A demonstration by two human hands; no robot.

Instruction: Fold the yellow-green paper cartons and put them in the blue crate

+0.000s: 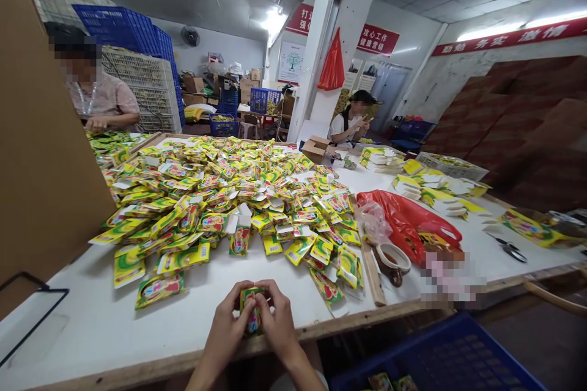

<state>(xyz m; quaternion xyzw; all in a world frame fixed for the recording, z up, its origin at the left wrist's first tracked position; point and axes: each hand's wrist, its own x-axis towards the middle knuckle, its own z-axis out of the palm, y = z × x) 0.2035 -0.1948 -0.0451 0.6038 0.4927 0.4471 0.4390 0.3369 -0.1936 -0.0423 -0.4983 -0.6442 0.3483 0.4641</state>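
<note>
Between my two hands, near the front edge of the table, is a small yellow-green printed box (251, 313). My left hand (232, 313) grips its left side, thumb across the front. My right hand (276, 311) holds it from the right, with its thumb also on the front and fingers curled over the top. The thumbs cover part of the print. Just beyond my hands lies a wide heap of similar small boxes (211, 220), many with white end flaps standing out. One box (160, 290) lies apart at the heap's near left.
A wooden strip (372, 272) borders the heap on the right. Past it lie a red plastic bag (394, 220), a tape roll (393, 258) and scissors (510, 249). A blue crate (440, 357) stands below the table edge. A large cardboard box (50, 116) rises at left. Two people sit farther back.
</note>
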